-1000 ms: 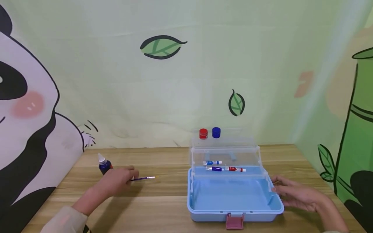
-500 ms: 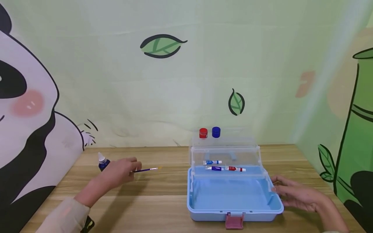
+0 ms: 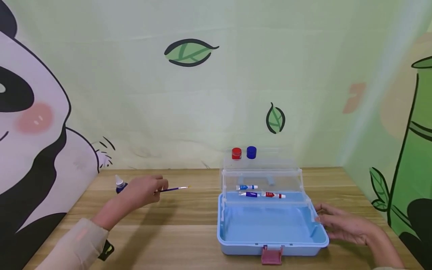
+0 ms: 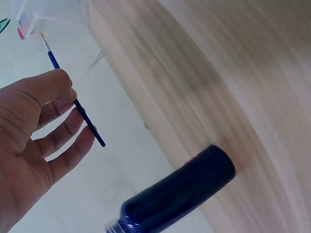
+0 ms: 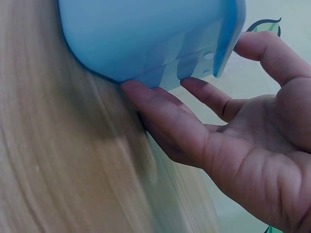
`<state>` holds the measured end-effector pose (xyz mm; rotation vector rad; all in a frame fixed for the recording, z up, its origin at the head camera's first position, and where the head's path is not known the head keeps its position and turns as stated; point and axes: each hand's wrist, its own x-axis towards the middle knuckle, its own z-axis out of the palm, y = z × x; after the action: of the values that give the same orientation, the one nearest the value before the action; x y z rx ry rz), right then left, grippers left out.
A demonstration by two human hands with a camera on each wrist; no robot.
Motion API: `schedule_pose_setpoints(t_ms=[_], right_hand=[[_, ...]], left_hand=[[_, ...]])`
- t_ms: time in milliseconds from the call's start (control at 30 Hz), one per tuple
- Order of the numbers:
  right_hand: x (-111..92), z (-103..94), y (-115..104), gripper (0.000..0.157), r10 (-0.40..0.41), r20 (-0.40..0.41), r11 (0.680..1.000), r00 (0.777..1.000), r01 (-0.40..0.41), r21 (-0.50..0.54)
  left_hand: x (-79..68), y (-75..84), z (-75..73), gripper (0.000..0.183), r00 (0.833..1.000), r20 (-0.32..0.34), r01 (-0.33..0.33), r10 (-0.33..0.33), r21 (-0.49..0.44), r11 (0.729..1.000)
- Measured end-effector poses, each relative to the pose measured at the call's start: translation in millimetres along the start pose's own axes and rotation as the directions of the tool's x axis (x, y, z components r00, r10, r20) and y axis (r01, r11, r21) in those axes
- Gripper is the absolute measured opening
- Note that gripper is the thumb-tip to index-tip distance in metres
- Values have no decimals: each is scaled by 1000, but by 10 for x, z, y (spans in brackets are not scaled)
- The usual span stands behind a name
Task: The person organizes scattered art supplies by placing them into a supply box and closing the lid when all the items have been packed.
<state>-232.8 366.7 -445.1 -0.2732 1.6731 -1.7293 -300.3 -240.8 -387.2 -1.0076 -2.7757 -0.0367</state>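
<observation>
My left hand [image 3: 143, 191] pinches a paintbrush [image 3: 174, 188] above the table; its tip points right, toward the box. In the left wrist view the brush's blue handle [image 4: 83, 112] passes between thumb and fingers. Beside that hand stands a dark blue bottle [image 4: 177, 189] with a pointed white cap [image 3: 119, 180], partly hidden by the hand in the head view. My right hand [image 3: 349, 225] touches the right end of a light blue storage box [image 3: 270, 245]. Its spread fingers rest against the end wall and rim, as the right wrist view shows.
The box stands open, its pink latch [image 3: 271, 256] in front. Several things sit on its clear upper parts: a blue tube [image 3: 247, 187], a purple tube [image 3: 251, 194], a red tube [image 3: 273, 195], a red pot [image 3: 236, 153] and a blue pot [image 3: 251, 152]. A printed cloth backdrop [image 3: 189, 108] closes the rear.
My left hand has risen and shifted slightly right, carrying the paintbrush up off the table. The right hand and the box have stayed in place.
</observation>
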Motion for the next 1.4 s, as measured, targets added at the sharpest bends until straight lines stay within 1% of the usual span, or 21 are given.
schedule_pose_setpoints(t_ms=[100,200,367,467,567,700,767,867,967,1100,1267,1400], right_hand=[[0,-5,2,34,-2,-1,1000,1000,2,-1],[4,-3,1,35,2,-8,1000,1000,-2,-8],[25,5,-10,41,13,-34,1000,999,-14,-14],[28,5,-10,40,14,-33,1000,999,-14,-8],[20,-4,-1,36,9,-20,1000,1000,-9,-3],[12,-18,15,33,4,-8,1000,1000,-4,2],[15,-20,21,34,4,-15,1000,1000,-4,-3],[23,-7,18,37,6,-30,1000,1000,-7,-15],[24,5,12,38,3,-29,1000,1000,-3,-14],[16,5,13,36,-4,-17,1000,1000,4,-8],[13,-3,25,35,-2,-21,1000,1000,2,-6],[10,-9,29,35,-7,-20,1000,1000,7,-4]], left_hand=[[59,23,-44,24,1000,3,0,0,1,1000],[114,55,-61,24,1000,-15,-3,4,7,1000],[157,109,-50,25,999,-53,3,-2,28,1000],[176,139,-61,24,998,-61,5,-3,31,1000],[205,160,-78,22,998,-64,-11,14,37,999],[264,177,-93,22,995,-75,-57,61,52,997],[288,188,-107,23,995,-70,-66,69,53,996],[307,204,-130,24,997,-51,-61,64,60,996],[309,212,-149,24,998,-37,-55,58,64,996],[303,227,-176,23,998,-34,-50,52,60,997],[307,239,-206,22,999,-30,-40,41,53,998],[330,229,-211,22,998,-44,-42,44,54,998]])
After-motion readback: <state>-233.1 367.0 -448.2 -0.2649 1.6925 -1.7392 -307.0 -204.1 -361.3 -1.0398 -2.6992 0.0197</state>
